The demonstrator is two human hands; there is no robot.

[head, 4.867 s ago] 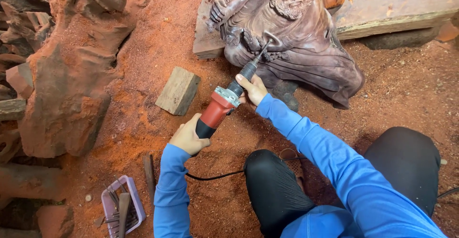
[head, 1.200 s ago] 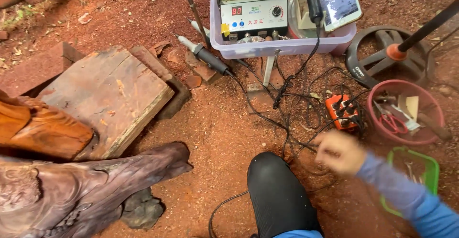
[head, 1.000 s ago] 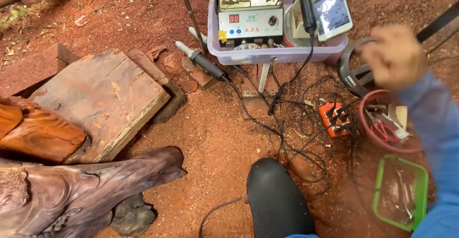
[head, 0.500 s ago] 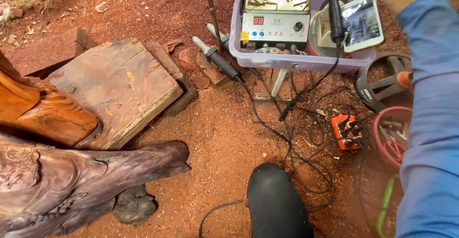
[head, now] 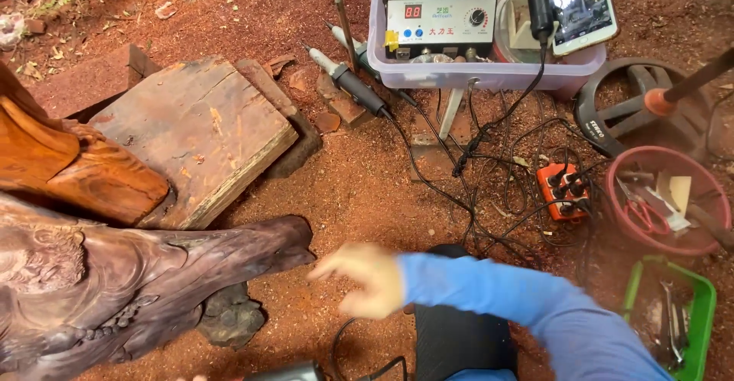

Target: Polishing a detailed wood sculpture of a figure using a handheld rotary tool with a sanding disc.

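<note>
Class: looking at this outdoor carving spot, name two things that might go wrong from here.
1. The tangled black cables around the orange power strip lie on the ground by the knee; a snag might pull the clear plastic bin.
2. The right hand, blurred, is close to the dark carved wood; it might strike an edge.

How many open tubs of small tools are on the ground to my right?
2: a round red tub beside the orange power strip, and a green rectangular tub just below it, partly cut off by the frame edge.

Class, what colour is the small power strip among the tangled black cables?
Orange power strip, in the head view.
</note>
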